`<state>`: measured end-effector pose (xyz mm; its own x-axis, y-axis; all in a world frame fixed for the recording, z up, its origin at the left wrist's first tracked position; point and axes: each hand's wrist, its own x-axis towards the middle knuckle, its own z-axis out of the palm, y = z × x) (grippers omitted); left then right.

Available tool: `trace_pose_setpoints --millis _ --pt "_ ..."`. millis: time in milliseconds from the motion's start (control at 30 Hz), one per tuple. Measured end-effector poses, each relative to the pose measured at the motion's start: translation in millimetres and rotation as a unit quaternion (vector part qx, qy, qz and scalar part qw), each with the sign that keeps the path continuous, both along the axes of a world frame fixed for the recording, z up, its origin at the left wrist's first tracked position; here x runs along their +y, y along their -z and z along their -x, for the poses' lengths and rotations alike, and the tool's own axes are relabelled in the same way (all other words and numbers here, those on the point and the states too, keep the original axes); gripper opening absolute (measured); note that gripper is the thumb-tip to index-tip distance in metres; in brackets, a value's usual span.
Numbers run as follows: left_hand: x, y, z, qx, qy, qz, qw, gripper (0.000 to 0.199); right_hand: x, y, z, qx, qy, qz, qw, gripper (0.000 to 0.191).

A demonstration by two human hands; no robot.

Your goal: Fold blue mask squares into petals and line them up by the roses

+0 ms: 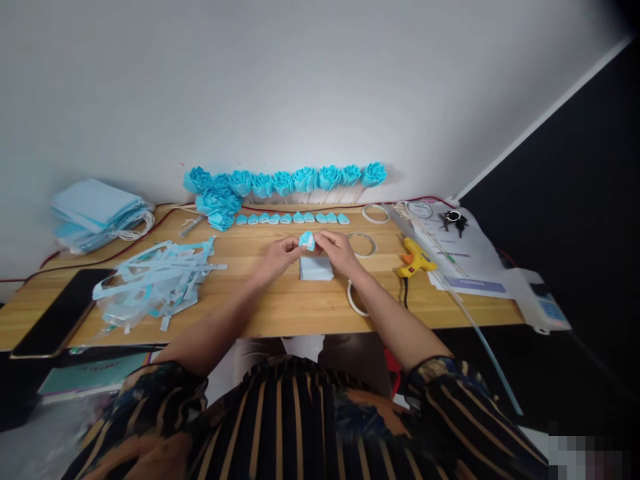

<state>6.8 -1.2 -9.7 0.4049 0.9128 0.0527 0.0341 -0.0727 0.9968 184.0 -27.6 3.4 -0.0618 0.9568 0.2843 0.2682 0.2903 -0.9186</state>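
Observation:
Between my two hands is a small folded blue-and-white petal (307, 241). My left hand (281, 256) pinches its left side with the fingertips, and my right hand (338, 251) is closed on its right edge. Just below the petal lies a stack of pale blue square sheets (316, 269). Beyond my hands runs a row of several folded blue petals (285, 219). Behind that row, blue flowers (305, 179) on thin stems lean against the wall, with more flowers (219, 205) heaped at its left end.
Cut strips (165, 280) and a phone (60, 310) lie on the left, below a pile of blue-white masks (100, 207). Tape rolls (376, 214), a yellow glue gun (417, 259), papers (475, 257) and keys (457, 223) are on the right. The wooden table's front edge (295, 327) is near my body.

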Motion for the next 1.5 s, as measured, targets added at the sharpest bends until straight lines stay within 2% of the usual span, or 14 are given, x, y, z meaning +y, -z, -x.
trace_pose_setpoints --millis 67,167,333,467,567,700,833,1067,1200,1500 --pt "0 0.3 1 0.005 0.008 0.001 1.0 0.035 0 -0.7 0 0.023 -0.007 0.003 1.0 0.041" --pt "-1 -1.7 2 0.026 0.029 -0.004 0.999 0.036 0 -0.6 1 0.042 -0.027 0.022 0.998 0.033" --pt "-6 -4.2 1 0.049 0.069 -0.004 0.996 0.038 -1 0.5 2 0.012 0.004 0.028 1.0 0.031" --pt "-6 -1.4 0 0.027 0.059 0.021 0.998 0.039 0 0.1 -1 0.066 0.011 0.04 0.997 0.038" --pt "-4 0.8 1 -0.007 0.029 0.043 0.999 0.039 0 -1.5 -3 0.108 0.001 0.057 0.992 0.041" --pt "-2 2.9 2 -0.036 -0.021 0.054 0.998 0.037 0 -4.2 -5 0.079 -0.049 0.09 0.992 0.035" --pt "0 5.4 3 -0.038 -0.008 0.047 0.998 0.035 -1 -5.1 -3 0.013 -0.054 0.084 0.995 0.03" --pt "4 7.8 4 -0.041 -0.021 0.049 0.998 0.032 -1 -5.4 -2 -0.011 -0.05 0.083 0.995 0.028" --pt "4 7.2 5 -0.029 -0.028 0.048 0.998 0.033 -2 -6.7 -1 0.007 -0.051 0.089 0.995 0.026" --pt "-1 3.7 3 0.002 0.006 0.05 0.999 0.036 1 1.7 -2 0.017 -0.021 0.075 0.997 0.029"
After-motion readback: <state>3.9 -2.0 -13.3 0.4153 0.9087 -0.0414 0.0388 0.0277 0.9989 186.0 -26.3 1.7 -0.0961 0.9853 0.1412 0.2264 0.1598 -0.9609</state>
